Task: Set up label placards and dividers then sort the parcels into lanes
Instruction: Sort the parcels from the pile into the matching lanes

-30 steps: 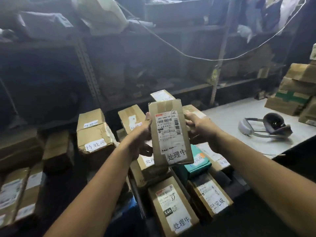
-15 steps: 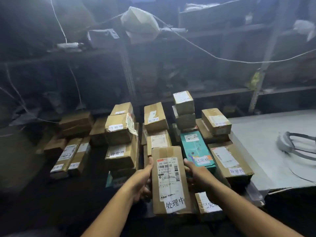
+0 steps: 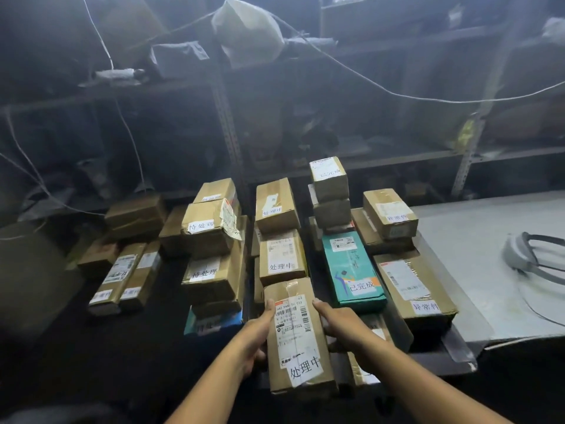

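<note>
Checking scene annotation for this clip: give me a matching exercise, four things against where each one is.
1 held parcel
2 teal parcel
3 headset
4 white bag

A on the top shelf
B on the grey table
C gripped between left hand and right hand
D lying flat, one lane to the right

Pairs: 1-C, 2-D, 3-B, 4-A

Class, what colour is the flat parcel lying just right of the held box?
The parcel is teal green; the head view shows it best.

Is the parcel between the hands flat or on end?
Flat: the parcel shows its label upward, left hand and right hand gripping its long sides. Whether it rests on anything: cannot tell.
</note>
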Action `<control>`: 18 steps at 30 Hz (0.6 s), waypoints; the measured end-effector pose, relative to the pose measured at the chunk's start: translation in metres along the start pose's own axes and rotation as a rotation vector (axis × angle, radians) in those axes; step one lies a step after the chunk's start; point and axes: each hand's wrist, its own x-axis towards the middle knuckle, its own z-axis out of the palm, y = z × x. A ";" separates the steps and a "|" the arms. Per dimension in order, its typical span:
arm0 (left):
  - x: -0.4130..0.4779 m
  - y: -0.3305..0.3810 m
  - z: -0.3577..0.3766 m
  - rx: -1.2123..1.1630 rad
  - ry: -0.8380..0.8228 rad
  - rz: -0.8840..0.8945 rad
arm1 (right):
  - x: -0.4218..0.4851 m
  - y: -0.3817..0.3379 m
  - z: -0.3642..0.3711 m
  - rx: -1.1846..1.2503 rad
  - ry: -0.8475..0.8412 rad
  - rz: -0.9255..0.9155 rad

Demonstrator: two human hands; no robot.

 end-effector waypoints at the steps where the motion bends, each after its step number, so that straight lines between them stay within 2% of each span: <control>1: 0.001 0.000 0.000 0.017 0.002 0.001 | -0.002 0.000 0.001 0.001 -0.004 0.006; 10: -0.004 0.003 -0.004 0.079 -0.011 0.056 | -0.003 0.001 0.000 -0.097 -0.044 -0.028; 14: -0.022 0.024 -0.009 0.201 0.075 0.222 | 0.002 -0.008 -0.007 -0.339 -0.006 -0.085; 18: -0.047 0.063 -0.025 0.375 0.208 0.384 | -0.003 -0.059 -0.009 -0.610 0.095 -0.271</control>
